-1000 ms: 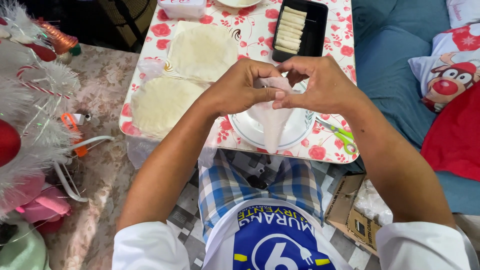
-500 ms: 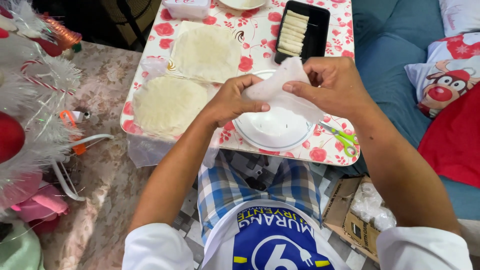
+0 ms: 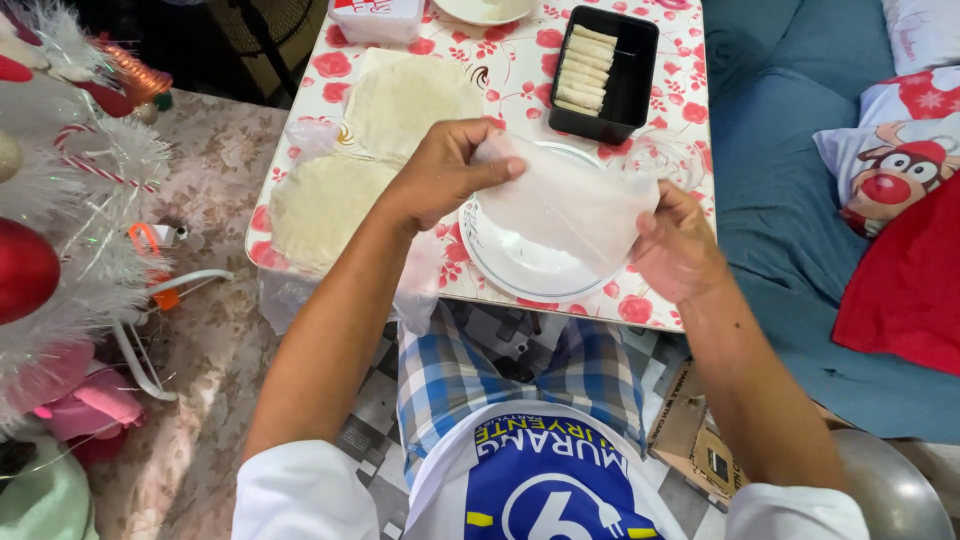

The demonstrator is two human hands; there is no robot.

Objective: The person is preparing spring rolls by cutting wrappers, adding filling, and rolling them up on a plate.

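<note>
Thin translucent white wrapper sheet [image 3: 565,205] is stretched between left hand [image 3: 440,175] and right hand [image 3: 675,245], both pinched on its edges, above round white plate [image 3: 520,270].

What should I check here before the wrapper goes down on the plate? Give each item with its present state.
1. Both hands grip the thin wrapper: ok; the left hand pinches its upper left edge and the right hand holds its right side.
2. Wrapper spread open, not folded: ok.
3. Wrapper free of tears: cannot tell.
4. White plate directly under the wrapper: ok.
5. Plate bare of food: cannot tell; the wrapper hides much of it.
6. Black tray of finished rolls clear of the hands: ok; it sits beyond the plate on the floral table.
</note>
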